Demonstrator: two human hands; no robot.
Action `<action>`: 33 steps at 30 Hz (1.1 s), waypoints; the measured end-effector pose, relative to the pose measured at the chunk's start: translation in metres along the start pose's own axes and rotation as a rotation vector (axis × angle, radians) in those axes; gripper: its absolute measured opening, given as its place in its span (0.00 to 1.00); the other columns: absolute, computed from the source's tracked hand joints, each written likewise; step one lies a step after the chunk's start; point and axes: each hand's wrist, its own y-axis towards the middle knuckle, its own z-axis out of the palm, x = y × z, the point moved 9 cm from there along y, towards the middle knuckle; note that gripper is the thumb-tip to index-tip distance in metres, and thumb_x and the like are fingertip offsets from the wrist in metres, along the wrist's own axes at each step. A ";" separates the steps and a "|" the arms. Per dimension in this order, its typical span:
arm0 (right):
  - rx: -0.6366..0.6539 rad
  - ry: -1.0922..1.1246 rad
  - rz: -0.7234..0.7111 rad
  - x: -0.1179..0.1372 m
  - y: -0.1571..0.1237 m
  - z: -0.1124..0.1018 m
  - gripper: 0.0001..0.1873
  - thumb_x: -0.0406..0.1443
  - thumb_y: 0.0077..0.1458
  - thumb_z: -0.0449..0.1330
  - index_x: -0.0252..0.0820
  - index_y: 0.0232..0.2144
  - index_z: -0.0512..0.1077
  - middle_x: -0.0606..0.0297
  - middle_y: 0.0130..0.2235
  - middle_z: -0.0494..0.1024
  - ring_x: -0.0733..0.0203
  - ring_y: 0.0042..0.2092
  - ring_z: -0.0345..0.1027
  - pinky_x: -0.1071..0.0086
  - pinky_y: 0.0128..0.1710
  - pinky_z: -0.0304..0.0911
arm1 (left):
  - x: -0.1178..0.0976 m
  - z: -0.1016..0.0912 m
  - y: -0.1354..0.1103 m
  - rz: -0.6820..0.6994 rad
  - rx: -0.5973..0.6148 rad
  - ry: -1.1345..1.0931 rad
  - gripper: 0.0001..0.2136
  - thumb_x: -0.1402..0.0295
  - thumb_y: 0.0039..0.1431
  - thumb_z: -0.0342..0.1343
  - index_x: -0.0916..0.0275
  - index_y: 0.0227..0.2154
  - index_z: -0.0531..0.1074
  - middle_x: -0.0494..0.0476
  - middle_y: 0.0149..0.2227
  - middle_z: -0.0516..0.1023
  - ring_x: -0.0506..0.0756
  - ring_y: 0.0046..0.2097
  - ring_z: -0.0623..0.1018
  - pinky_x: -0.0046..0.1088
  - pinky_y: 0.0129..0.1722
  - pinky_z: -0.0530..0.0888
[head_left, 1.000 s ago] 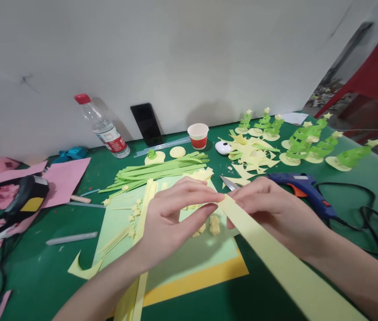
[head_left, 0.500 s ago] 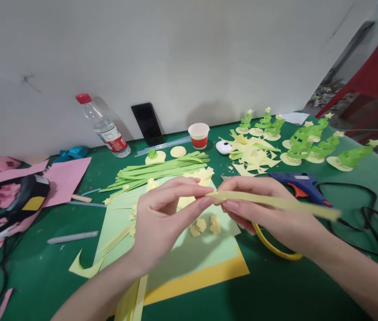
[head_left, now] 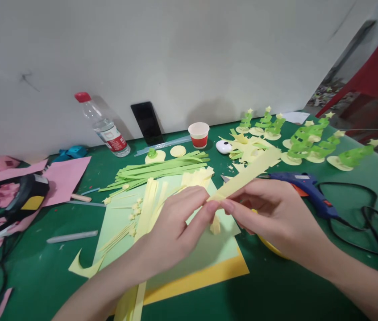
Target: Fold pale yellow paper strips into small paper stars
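Both my hands pinch the near end of a long pale yellow paper strip [head_left: 249,171], which slants up and away to the right. My left hand [head_left: 175,227] grips the tip between thumb and fingers; my right hand [head_left: 276,214] holds it just beside, fingers closed. They hover over a light green sheet [head_left: 205,249] lying on a yellow sheet [head_left: 209,276]. Small folded yellow bits [head_left: 214,225] lie on the green sheet under my hands. Narrow yellow strips [head_left: 148,205] lie to the left.
A blue glue gun [head_left: 305,185] with black cable lies right of my hands. Green strips [head_left: 162,168], yellow scraps [head_left: 249,149], paper trees [head_left: 312,140], a red cup [head_left: 198,134], a water bottle [head_left: 103,127], a phone [head_left: 147,122] and pink paper [head_left: 64,176] crowd the green table [head_left: 41,272].
The strip's free end swung from pointing down toward me, through level to the right, up to slanting away. My hands stayed pinched on its end and shifted slightly lower.
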 end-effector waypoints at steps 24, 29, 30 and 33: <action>-0.091 -0.555 -0.702 0.043 -0.027 0.008 0.15 0.21 0.53 0.53 0.39 0.35 0.75 0.62 0.33 0.81 0.64 0.33 0.75 0.75 0.30 0.72 | 0.020 0.010 -0.011 -0.320 0.121 -0.512 0.15 0.64 0.63 0.45 0.60 0.20 0.61 0.48 0.23 0.61 0.50 0.29 0.63 0.26 0.31 0.62; -0.101 -0.732 -0.823 0.047 -0.031 0.011 0.12 0.24 0.57 0.55 0.44 0.34 0.73 0.66 0.29 0.81 0.65 0.30 0.75 0.76 0.28 0.70 | 0.016 0.016 -0.007 -0.408 0.140 -0.681 0.15 0.69 0.60 0.45 0.61 0.17 0.59 0.49 0.21 0.59 0.49 0.25 0.61 0.27 0.28 0.61; -0.107 -0.757 -0.838 0.048 -0.031 0.011 0.12 0.24 0.58 0.54 0.44 0.33 0.73 0.67 0.28 0.81 0.66 0.29 0.75 0.76 0.27 0.70 | 0.016 0.021 -0.007 -0.439 0.163 -0.740 0.15 0.69 0.60 0.45 0.61 0.16 0.58 0.48 0.20 0.58 0.49 0.25 0.60 0.27 0.28 0.61; -0.121 -0.794 -0.833 0.049 -0.028 0.011 0.14 0.24 0.58 0.53 0.45 0.29 0.73 0.67 0.27 0.81 0.65 0.28 0.75 0.76 0.26 0.70 | 0.015 0.030 -0.003 -0.456 0.200 -0.936 0.16 0.68 0.59 0.45 0.61 0.15 0.57 0.46 0.17 0.54 0.48 0.22 0.57 0.28 0.27 0.60</action>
